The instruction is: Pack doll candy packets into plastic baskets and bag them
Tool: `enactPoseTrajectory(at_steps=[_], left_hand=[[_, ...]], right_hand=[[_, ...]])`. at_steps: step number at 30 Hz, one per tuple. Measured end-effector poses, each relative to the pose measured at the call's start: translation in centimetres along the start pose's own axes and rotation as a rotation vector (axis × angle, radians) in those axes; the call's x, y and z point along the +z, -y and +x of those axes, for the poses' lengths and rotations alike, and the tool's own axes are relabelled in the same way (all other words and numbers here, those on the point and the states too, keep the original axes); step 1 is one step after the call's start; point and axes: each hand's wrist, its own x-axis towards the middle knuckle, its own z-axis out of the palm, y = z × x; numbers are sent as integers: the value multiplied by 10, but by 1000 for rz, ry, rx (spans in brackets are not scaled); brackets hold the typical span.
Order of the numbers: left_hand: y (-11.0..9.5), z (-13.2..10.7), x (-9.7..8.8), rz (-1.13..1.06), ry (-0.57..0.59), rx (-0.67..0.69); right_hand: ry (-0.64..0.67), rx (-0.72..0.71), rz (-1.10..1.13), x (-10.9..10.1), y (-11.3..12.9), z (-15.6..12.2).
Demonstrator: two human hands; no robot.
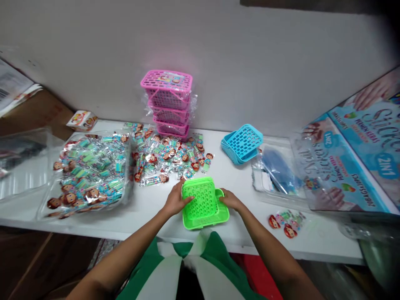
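Two bright green plastic baskets are in front of me at the middle of the table. The smaller-looking upper basket (200,200) sits tilted over the lower basket (222,213), its perforated face upward. My left hand (176,200) grips the left side of the upper one, thumb on top. On the right, my right hand (230,199) pinches the rim of the lower basket. Just beyond them lies a loose pile of small wrapped doll-shaped items (168,156) with red-brown hair.
Pink wrapped baskets (168,100) are stacked against the wall. Blue baskets (242,143) stand right of them. A clear tray (90,175) of wrapped doll items is at left; a sticker box (340,166) and two doll pieces (286,223) are at right.
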Motion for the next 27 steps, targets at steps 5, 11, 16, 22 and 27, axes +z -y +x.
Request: enactPoseTrajectory(at_steps=[5,11,16,22,27], left_hand=[[1,4,13,-95,28,-127],[-17,-4,11,-365,32,-71],[-37,-7,-5,-625,-74,-182],[-10,-12,-70,-848,-614,-211],[56,-41,-102,-730,-841,-478]], right_hand=[[-197,-152,-309,12,20,-10],[-219,-357,-31,12,36,-14],[-292,-357,130,9,15,-21],[-148,-78,-84,20,-18,-46],[-137,-50,-249,11,-28,-45]])
